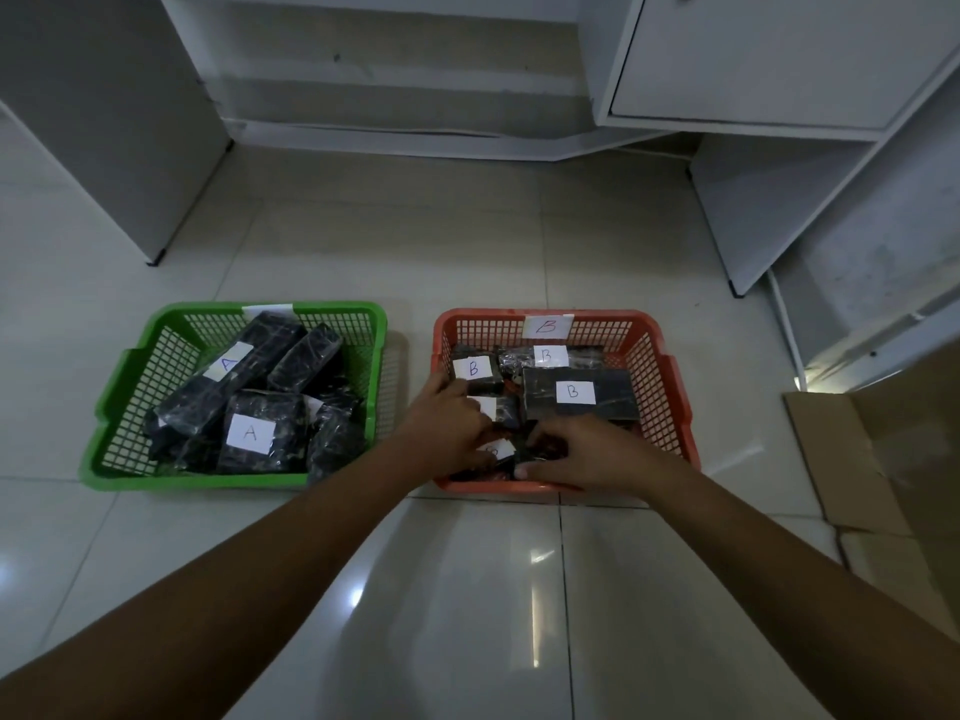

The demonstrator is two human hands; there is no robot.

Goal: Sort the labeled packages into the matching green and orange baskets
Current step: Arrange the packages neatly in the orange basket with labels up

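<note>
Both hands are down in the orange basket [670, 366], at 1 o'clock on the tiled floor [467, 589]. The left hand [447, 428] and right hand [582, 452] meet over a small labeled package [497, 450] near its front wall; I cannot tell whether either grip pinches it. The green basket [119, 387], at 11 o'clock, holds packages marked A [249, 433].

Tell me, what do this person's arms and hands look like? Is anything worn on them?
Both arms are bare as far up as the picture shows: no sleeves, gloves, watch or bracelets in view. The left hand and the right hand show no rings that I can make out, though the light is dim.
</note>
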